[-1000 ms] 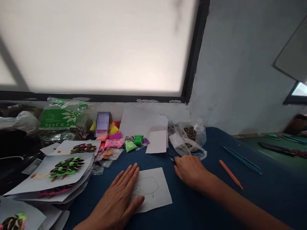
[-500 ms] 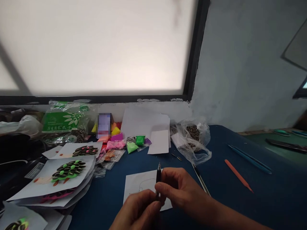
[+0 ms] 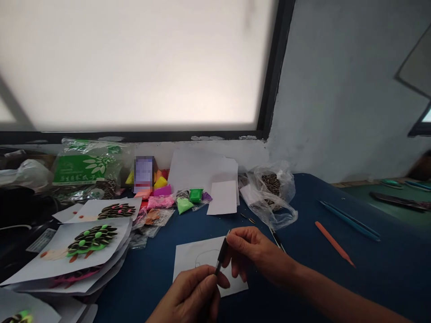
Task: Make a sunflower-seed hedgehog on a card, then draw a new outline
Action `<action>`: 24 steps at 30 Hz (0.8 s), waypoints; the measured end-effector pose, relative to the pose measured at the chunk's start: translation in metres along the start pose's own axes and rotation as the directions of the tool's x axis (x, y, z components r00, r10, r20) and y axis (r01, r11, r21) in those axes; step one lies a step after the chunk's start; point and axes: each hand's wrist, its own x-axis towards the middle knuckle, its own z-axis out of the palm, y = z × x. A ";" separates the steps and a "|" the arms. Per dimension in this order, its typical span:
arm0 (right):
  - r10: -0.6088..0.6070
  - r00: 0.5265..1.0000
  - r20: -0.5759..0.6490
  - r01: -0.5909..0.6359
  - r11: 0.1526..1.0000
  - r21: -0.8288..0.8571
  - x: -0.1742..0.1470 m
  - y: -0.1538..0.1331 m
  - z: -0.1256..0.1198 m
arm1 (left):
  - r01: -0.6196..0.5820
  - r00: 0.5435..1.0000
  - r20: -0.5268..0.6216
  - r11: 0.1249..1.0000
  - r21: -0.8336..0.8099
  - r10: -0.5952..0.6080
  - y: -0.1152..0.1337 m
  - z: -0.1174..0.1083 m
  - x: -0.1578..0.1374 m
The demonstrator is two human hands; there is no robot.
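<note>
A black pen [image 3: 222, 250] slants tip-up between my two hands. My left hand [image 3: 193, 291] is closed on its lower end, thumb and forefinger pinching the barrel. At the upper end, the thumb and forefinger of my right hand [image 3: 251, 246] pinch it near the tip, while the other fingers curl below. Beneath both hands lies a white sheet of paper [image 3: 185, 255] with a thin curved outline drawn on it, partly covered by the fingers. A second pen [image 3: 278, 240] rests on the blue table, partly hidden behind my right forearm.
Cards with seed-and-clay hedgehogs [image 3: 92, 242] are stacked at left. Behind them are a green seed bag [image 3: 85, 168] and coloured clay packets [image 3: 161, 202]. Blank paper [image 3: 222, 197] and a clear bag of seeds [image 3: 271, 184] stand by the wall. Blue tweezers [image 3: 350, 220] and an orange tool [image 3: 333, 242] lie right.
My right hand has slid up along the pen to its tip end. The pen now leans further to the right, and my left hand has shifted slightly down and left.
</note>
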 end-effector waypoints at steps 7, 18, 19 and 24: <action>-0.074 0.984 -0.163 0.023 0.955 -0.296 0.001 -0.002 -0.008 | 0.010 1.000 -0.010 0.999 -0.049 -0.011 0.001 -0.003 0.007; -0.319 0.894 -0.316 -0.313 0.062 -0.948 0.002 -0.016 -0.041 | 0.019 0.998 -0.058 0.999 -0.051 -0.022 0.012 -0.012 0.017; -0.338 0.889 -0.311 -0.297 0.093 -0.950 0.001 -0.018 -0.040 | 0.005 0.997 -0.079 0.999 -0.044 -0.009 0.016 -0.011 0.018; -0.121 0.972 -0.200 -0.084 0.619 -0.781 -0.003 -0.021 -0.023 | -0.055 0.988 -0.143 0.996 0.076 0.065 0.026 0.005 0.031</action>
